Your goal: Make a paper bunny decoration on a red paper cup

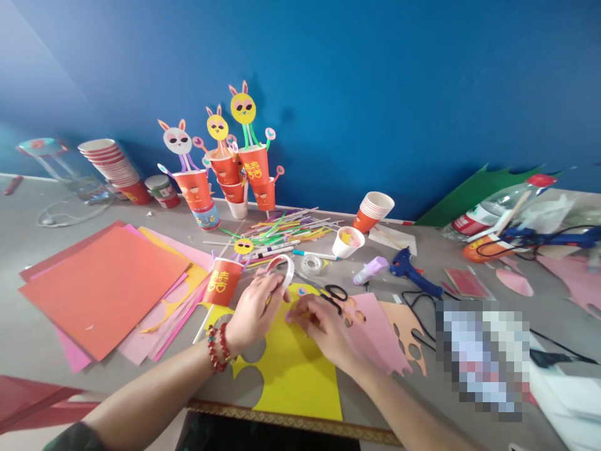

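Observation:
My left hand (257, 304), with red bead bracelets at the wrist, is closed round a curved white-and-red paper cup piece (287, 270). To its right my right hand (319, 319) has its fingers pinched together over the yellow sheet (295, 369); what they hold is too small to make out. A small round cutout (303, 291) lies just above its fingertips. The yellow sheet has round holes along its left side. Beside my left hand a red cup (222, 280) with a yellow face figure (243, 246) lies tilted. Black-handled scissors (336, 293) are right of my hands.
Decorated cup figures (256, 169) stand by the blue wall, with coloured sticks (295, 228) before them. Coloured sheets (107, 288) lie left. Rightward are a white cup (348, 242), a blue glue gun (413, 272), cords, pink paper (375, 332) and a bottle (498, 210).

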Motion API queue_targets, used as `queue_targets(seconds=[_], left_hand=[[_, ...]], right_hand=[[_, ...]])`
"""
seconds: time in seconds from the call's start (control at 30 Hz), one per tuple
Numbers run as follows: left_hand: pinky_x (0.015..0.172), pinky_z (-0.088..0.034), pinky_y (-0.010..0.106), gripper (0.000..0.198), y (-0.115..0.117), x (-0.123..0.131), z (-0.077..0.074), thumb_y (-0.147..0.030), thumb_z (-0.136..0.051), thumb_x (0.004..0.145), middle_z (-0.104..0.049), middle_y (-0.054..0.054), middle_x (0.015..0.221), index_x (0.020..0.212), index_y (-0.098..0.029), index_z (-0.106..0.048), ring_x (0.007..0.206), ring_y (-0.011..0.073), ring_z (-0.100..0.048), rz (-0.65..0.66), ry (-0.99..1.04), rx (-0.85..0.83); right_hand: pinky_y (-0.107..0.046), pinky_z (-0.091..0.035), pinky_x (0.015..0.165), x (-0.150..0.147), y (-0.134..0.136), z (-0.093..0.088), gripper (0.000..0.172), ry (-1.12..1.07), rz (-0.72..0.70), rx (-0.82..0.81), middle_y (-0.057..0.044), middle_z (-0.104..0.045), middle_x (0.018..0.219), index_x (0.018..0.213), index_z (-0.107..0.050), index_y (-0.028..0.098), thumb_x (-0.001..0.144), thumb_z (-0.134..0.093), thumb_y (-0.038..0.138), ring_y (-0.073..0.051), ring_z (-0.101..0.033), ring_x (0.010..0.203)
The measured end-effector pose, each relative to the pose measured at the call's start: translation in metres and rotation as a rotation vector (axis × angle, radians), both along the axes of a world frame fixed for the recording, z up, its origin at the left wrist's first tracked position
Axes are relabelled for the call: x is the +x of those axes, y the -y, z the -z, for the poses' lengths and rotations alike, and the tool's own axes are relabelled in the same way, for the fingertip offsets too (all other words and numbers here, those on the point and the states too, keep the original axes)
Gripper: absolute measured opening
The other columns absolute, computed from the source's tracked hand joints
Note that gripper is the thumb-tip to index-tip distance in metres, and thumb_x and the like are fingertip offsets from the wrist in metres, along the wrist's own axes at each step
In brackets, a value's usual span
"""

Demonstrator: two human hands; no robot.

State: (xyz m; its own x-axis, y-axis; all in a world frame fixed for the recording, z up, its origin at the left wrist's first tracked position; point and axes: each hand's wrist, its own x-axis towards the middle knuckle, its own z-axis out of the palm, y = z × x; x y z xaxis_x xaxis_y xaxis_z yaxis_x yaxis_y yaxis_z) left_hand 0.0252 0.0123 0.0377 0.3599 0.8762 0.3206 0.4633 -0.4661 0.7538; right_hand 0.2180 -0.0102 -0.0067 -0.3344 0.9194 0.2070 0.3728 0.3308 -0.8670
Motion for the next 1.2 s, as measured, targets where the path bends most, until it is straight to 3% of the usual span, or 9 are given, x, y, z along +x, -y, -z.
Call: queue_targets(seconds=[0.23, 0.47, 0.63, 0.83, 0.97, 1.1, 1.2], left_hand=[[0.087, -0.040, 0.035, 0.021, 0.001, 0.000, 0.004, -0.017, -0.037, 0.099, -0.066, 0.003, 0.078, 0.082, -0.021, -0.050, 0.077, 0.0194, -0.057, 0.022, -0.010, 0.008], [0.087, -0.041, 0.035, 0.023, 0.001, 0.001, 0.001, -0.018, -0.037, 0.099, -0.065, 0.003, 0.078, 0.082, -0.021, -0.052, 0.078, 0.0199, -0.057, 0.022, -0.011, -0.009], [0.090, -0.040, 0.036, 0.024, 0.002, 0.000, 0.000, -0.018, -0.037, 0.099, -0.065, 0.003, 0.077, 0.081, -0.021, -0.052, 0.077, 0.0193, -0.057, 0.026, -0.016, -0.005], [0.081, -0.044, 0.034, 0.022, 0.001, 0.000, 0.001, -0.020, -0.038, 0.099, -0.065, 0.006, 0.080, 0.084, -0.019, -0.055, 0.080, 0.0209, -0.059, 0.021, -0.038, 0.015], [0.080, -0.046, 0.034, 0.021, 0.007, -0.003, -0.014, -0.019, -0.039, 0.099, -0.065, 0.006, 0.080, 0.086, -0.019, -0.056, 0.077, 0.0197, -0.059, 0.039, -0.013, 0.079], [0.082, -0.050, 0.035, 0.018, 0.020, -0.026, -0.046, -0.014, -0.041, 0.097, -0.066, 0.009, 0.088, 0.095, -0.017, -0.058, 0.087, 0.0208, -0.061, 0.057, 0.055, 0.230], [0.083, -0.052, 0.036, 0.014, 0.022, -0.064, -0.065, -0.013, -0.048, 0.094, -0.067, 0.009, 0.090, 0.102, -0.017, -0.059, 0.089, 0.0211, -0.063, -0.129, 0.041, 0.417]], right_hand=[[-0.035, -0.049, 0.083, -0.004, 0.002, 0.004, 0.010, 0.147, 0.026, 0.019, -0.003, -0.070, 0.091, 0.086, -0.062, 0.023, 0.096, -0.059, 0.021, -0.022, -0.065, 0.092], [-0.036, -0.047, 0.086, -0.008, 0.002, 0.007, 0.009, 0.212, 0.031, 0.047, -0.003, -0.069, 0.094, 0.087, -0.060, 0.023, 0.094, -0.060, 0.018, -0.024, -0.063, 0.095], [-0.036, -0.046, 0.081, -0.009, 0.003, 0.009, 0.009, 0.282, 0.029, 0.111, -0.005, -0.068, 0.095, 0.088, -0.059, 0.022, 0.094, -0.059, 0.015, -0.025, -0.061, 0.094], [-0.033, -0.043, 0.072, -0.012, 0.002, 0.007, 0.010, 0.422, 0.006, 0.186, -0.005, -0.064, 0.092, 0.090, -0.058, 0.021, 0.094, -0.056, 0.012, -0.024, -0.059, 0.089], [-0.032, -0.044, 0.070, -0.014, 0.003, 0.005, 0.013, 0.474, 0.030, 0.206, -0.004, -0.063, 0.087, 0.085, -0.058, 0.022, 0.092, -0.059, 0.012, -0.024, -0.059, 0.086], [-0.033, -0.047, 0.078, -0.014, 0.004, 0.008, 0.017, 0.464, 0.043, 0.210, -0.004, -0.065, 0.092, 0.092, -0.061, 0.023, 0.090, -0.058, 0.007, -0.024, -0.062, 0.092], [-0.036, -0.050, 0.085, -0.014, 0.003, 0.012, 0.026, 0.427, 0.078, 0.221, -0.008, -0.065, 0.109, 0.111, -0.059, 0.023, 0.090, -0.059, 0.008, -0.026, -0.062, 0.103]])
